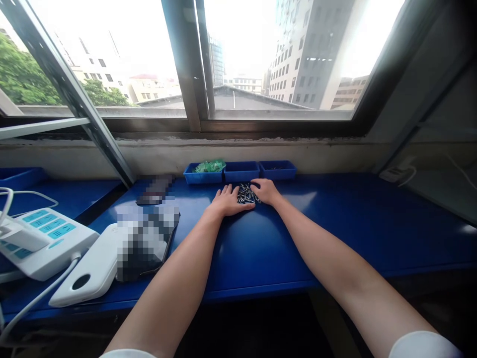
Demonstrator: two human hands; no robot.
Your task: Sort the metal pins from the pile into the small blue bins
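A loose pile of small, thin metal pieces (246, 193), some silver and some dark, lies on the blue tabletop; they look like screws or pins, too small to tell. My left hand (229, 201) rests flat at the left and near side of the pile, fingers stretched out and thumb along its front. On the right, my right hand (266, 191) touches the pile's edge with fingers bent and spaced apart. Just behind stand three blue bins: the left bin (203, 177) with green plastic wrap (210, 166), the middle bin (242, 175), and the right bin (279, 174) with small dark bits.
A white power strip (70, 243) with cables and a white oblong device (89, 271) lie at the left. Blurred-out items (149, 243) sit beside them. A metal shelf post (100, 134) rises at the left, and the window wall (328, 154) bounds the back.
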